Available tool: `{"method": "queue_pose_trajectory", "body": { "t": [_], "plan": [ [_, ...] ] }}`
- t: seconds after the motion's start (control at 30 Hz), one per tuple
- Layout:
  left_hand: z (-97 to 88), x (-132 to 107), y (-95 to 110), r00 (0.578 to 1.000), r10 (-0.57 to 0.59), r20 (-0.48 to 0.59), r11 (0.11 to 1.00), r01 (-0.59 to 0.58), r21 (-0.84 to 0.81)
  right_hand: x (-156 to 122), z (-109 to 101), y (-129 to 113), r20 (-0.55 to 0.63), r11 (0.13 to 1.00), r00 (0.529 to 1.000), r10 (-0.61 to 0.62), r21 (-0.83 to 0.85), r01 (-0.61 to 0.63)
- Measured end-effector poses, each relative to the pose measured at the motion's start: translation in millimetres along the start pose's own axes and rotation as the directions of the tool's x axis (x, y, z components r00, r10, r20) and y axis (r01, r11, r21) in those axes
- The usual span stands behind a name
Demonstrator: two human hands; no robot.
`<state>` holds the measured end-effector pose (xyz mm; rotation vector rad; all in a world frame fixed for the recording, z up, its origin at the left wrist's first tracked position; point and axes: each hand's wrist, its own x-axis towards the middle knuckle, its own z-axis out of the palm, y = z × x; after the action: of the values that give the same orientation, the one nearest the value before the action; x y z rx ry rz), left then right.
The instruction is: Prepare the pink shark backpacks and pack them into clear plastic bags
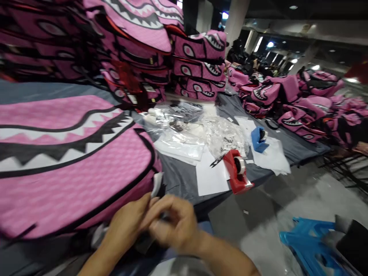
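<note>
1. Filling the left of the grey table (184, 180): one big pink backpack (66, 161) with a toothed-mouth print, lying flat, its lower corner just beside both hands.
2. Stacked behind it: tall piles of the same pink bags (198, 65), too many and too blurred to count; more heaped at the right (301, 103).
3. Lying mid-table: a clutter of clear plastic bags (201, 134) and white sheets (209, 176); contents too blurred to tell.
4. Standing on the sheets: two tape dispensers, one red (238, 171), one blue (258, 138), well apart.
5. Sitting on the floor, lower right: one blue plastic stool (310, 241).
6. Curling at the bag's corner: left hand (129, 226) and right hand (175, 222), fingers bent and touching, pinching a small white tag (156, 184); cannot tell how firmly, through the blur.
</note>
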<state>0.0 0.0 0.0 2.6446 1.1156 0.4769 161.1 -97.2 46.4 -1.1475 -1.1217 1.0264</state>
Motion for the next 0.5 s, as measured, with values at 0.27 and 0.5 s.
{"method": "queue_pose_trajectory", "body": {
  "t": [0.27, 0.5],
  "plan": [
    [-85.5, -73.1, -52.1, 0.963, 0.21, -0.169, 0.976, -0.195, 0.101, -20.4, -30.4, 61.8, -0.032, 0.934, 0.935, 0.354, -0.034, -0.355],
    [-73.5, -70.3, -63.9, 0.862, 0.505, 0.04, 0.781, -0.477, 0.405, -6.8, 54.3, 78.2, 0.4, 0.754, 0.779, 0.483, 0.262, -0.602]
  ]
}}
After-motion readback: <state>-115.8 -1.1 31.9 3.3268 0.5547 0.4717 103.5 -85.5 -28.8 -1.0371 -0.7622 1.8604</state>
